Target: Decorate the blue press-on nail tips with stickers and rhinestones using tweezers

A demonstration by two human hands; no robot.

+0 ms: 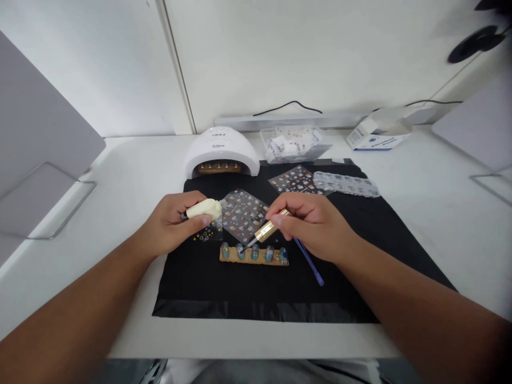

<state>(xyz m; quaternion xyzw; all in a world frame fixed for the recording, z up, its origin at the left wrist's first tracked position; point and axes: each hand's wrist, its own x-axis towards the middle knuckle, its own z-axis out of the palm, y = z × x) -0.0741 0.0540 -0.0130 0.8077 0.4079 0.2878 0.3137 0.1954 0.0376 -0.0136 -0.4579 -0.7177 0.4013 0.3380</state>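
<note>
My left hand (176, 221) is closed around a cream-coloured bottle (205, 209), tilted with its open neck to the right. Between the fingers of my right hand (306, 221) is a gold-capped brush (269, 228), slanting down to the left. The brush tip meets the second nail tip from the left (240, 251) on a wooden strip (261, 257). That strip bears several blue-grey decorated nail tips. A purple stick (312, 266) lies beneath and beside my right hand, its upper end hidden.
Sticker sheets (243, 213) lie on a black mat (224, 293). Behind them stand a white domed lamp (221, 146) with another strip inside, a clear tub (294, 144) of packets and an opened white box (376, 136). A plastic tray (346, 183) lies at the back right.
</note>
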